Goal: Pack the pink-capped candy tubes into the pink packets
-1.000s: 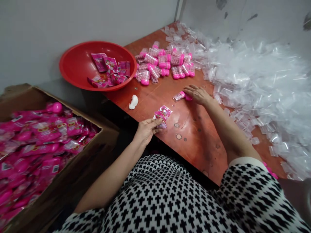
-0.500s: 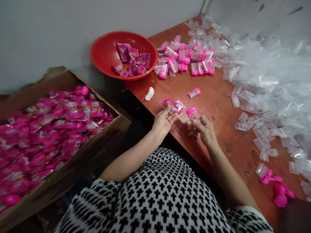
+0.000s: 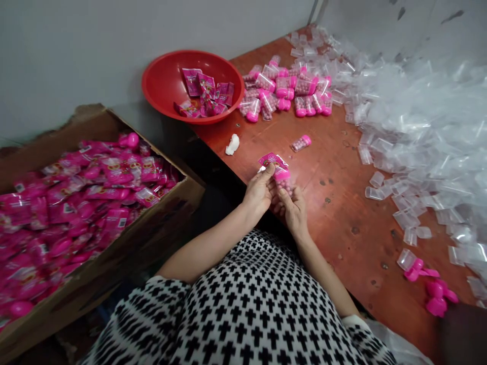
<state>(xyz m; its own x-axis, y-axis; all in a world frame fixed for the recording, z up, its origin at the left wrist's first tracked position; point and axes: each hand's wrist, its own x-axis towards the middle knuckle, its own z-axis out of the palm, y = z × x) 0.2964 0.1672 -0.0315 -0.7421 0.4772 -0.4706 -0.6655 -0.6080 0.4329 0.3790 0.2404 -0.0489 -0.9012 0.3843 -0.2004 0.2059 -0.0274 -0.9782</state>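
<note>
My left hand [image 3: 261, 190] pinches a pink printed packet [image 3: 271, 160] near the table's front edge. Right beside it, my right hand [image 3: 292, 208] is closed on a small clear bottle [image 3: 283, 180] with a pink cap, filled with pink beads or candies. The bottle's capped end lies against the packet, and the two hands nearly touch. Whether the bottle is inside the packet or only against it, I cannot tell. Another capped bottle [image 3: 301, 143] lies on its side just beyond my hands, and a crumpled white lump [image 3: 232, 145] rests to the left.
A red bowl [image 3: 155, 104] with several pink packets stands at the table's back left. Filled bottles [image 3: 281, 86] are grouped behind my hands. Clear empty containers [image 3: 426, 126] are heaped at right, near pink plastic parts [image 3: 437, 294]. A cardboard box [image 3: 152, 223] of filled packets is at left.
My right hand has moved left, bringing the bottle against the packet. My left hand has shifted slightly right with the packet in its grip.
</note>
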